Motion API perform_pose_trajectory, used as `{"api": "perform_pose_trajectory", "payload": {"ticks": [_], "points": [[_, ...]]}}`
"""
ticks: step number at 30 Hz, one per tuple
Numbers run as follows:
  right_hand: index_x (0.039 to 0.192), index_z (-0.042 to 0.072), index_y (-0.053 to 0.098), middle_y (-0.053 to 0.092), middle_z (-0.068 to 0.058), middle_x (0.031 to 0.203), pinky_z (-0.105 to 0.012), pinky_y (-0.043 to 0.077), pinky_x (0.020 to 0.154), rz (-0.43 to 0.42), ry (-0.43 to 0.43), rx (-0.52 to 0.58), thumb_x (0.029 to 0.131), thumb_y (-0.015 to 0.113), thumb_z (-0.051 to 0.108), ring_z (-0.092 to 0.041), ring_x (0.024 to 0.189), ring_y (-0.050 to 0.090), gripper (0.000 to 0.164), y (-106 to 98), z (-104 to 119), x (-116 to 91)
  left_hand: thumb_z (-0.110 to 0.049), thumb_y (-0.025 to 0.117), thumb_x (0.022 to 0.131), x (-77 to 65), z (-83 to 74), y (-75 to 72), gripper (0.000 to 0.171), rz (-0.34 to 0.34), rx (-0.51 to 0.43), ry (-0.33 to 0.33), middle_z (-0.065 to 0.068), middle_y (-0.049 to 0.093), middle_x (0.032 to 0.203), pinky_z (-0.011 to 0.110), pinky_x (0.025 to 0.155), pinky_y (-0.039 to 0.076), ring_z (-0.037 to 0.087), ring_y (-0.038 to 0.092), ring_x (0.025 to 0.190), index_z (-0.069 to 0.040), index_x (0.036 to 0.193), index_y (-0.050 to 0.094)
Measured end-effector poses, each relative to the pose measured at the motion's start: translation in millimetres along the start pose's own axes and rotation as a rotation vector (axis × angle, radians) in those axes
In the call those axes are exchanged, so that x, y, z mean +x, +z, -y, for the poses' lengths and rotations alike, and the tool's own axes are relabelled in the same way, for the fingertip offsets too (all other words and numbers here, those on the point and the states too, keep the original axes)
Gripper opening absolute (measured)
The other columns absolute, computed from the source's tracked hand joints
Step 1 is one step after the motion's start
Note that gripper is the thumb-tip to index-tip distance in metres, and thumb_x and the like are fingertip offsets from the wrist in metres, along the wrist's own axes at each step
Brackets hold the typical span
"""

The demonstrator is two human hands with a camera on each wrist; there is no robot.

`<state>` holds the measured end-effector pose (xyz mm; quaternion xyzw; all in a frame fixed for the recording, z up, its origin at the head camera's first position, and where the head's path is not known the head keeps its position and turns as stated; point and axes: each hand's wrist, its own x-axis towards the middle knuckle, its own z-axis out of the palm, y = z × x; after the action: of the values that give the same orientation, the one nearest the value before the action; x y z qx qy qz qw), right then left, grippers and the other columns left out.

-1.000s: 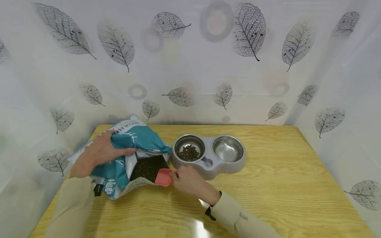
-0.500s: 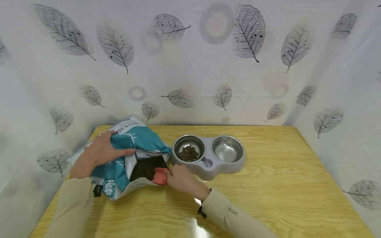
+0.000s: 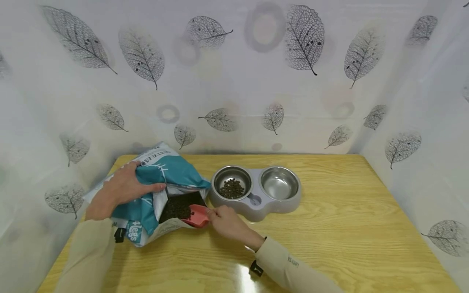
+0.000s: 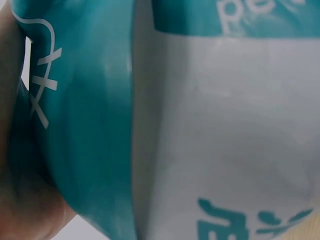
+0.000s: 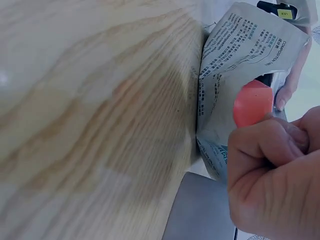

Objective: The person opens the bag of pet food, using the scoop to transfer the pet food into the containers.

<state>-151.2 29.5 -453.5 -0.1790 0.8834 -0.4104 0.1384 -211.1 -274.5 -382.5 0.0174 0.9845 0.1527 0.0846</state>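
The right hand (image 3: 227, 221) is closed around the handle of the red scoop (image 3: 199, 215), and the handle is almost hidden between the fingers. If this hand is the centre of a clock, with twelve pointing away from the person, the scoop lies at nine o'clock, in the mouth of the bag (image 3: 183, 169), near its lower edge. The left hand (image 3: 126, 185), between nine and ten o'clock, holds the folded upper side of the bag, its thumb stretched toward the opening; how strongly it presses cannot be told. A few pieces of kibble (image 3: 177, 207) show at the front of the scoop, but how full it is remains unclear. The step seems to be scooping. To do it well, the front edge should probably go low into the kibble, then tip up until the scoop is level, before it leaves the bag. The left hand should hold the mouth wide, because the soft lower edge could catch the scoop and spill the load. The grey feeder (image 3: 256, 211) stands at one o'clock, close to the bag, so a slow lift would better protect it from a knock.
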Motion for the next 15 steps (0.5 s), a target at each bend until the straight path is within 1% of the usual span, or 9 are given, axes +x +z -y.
{"api": "perform_pose_trajectory", "payload": {"ticks": [2, 4, 7, 11, 15], "points": [[0.055, 0.017, 0.047, 0.036, 0.007, 0.049, -0.021, 0.029, 0.044, 0.004, 0.002, 0.018, 0.101, 0.039, 0.035, -0.006, 0.044, 0.031, 0.051, -1.8, -0.8, -1.0, -0.088, 0.05, 0.065, 0.4, 0.1, -0.6, 0.131, -0.001, 0.005, -0.003, 0.037, 0.027, 0.145, 0.069, 0.098, 0.032, 0.055, 0.029, 0.129, 0.007, 0.148, 0.013], [0.058, 0.012, 0.053, 0.037, 0.008, 0.049, -0.021, 0.029, 0.044, 0.002, -0.002, 0.026, 0.102, 0.038, 0.036, -0.006, 0.044, 0.031, 0.051, -3.1, -1.3, -2.5, -0.088, 0.05, 0.065, 0.6, 0.1, -1.3, 0.131, 0.0, 0.008, -0.004, 0.037, 0.026, 0.145, 0.069, 0.097, 0.032, 0.055, 0.029, 0.129, 0.006, 0.148, 0.013], [0.063, 0.008, 0.058, 0.037, 0.008, 0.049, -0.021, 0.027, 0.044, 0.003, 0.0, 0.054, 0.102, 0.038, 0.036, -0.007, 0.043, 0.03, 0.052, -5.6, -2.1, -5.8, -0.087, 0.05, 0.066, 1.0, 0.0, -1.8, 0.13, -0.001, 0.007, 0.0, 0.037, 0.026, 0.145, 0.069, 0.097, 0.032, 0.055, 0.029, 0.129, 0.006, 0.148, 0.013], [0.065, 0.004, 0.059, 0.039, 0.007, 0.05, -0.022, 0.026, 0.044, 0.002, 0.006, 0.091, 0.101, 0.038, 0.037, -0.007, 0.043, 0.029, 0.053, -9.8, -4.8, -10.3, -0.088, 0.049, 0.065, 1.3, 0.1, -1.0, 0.131, 0.004, 0.009, -0.006, 0.037, 0.027, 0.145, 0.07, 0.095, 0.034, 0.055, 0.031, 0.128, 0.006, 0.148, 0.013], [0.069, 0.001, 0.059, 0.039, 0.006, 0.052, -0.023, 0.027, 0.041, 0.002, 0.014, 0.171, 0.101, 0.039, 0.04, -0.007, 0.041, 0.03, 0.054, -12.7, -10.9, -13.2, -0.088, 0.049, 0.065, 1.5, 0.6, -0.3, 0.131, 0.003, 0.015, -0.008, 0.037, 0.028, 0.144, 0.07, 0.094, 0.035, 0.055, 0.032, 0.127, 0.007, 0.148, 0.014]]}}
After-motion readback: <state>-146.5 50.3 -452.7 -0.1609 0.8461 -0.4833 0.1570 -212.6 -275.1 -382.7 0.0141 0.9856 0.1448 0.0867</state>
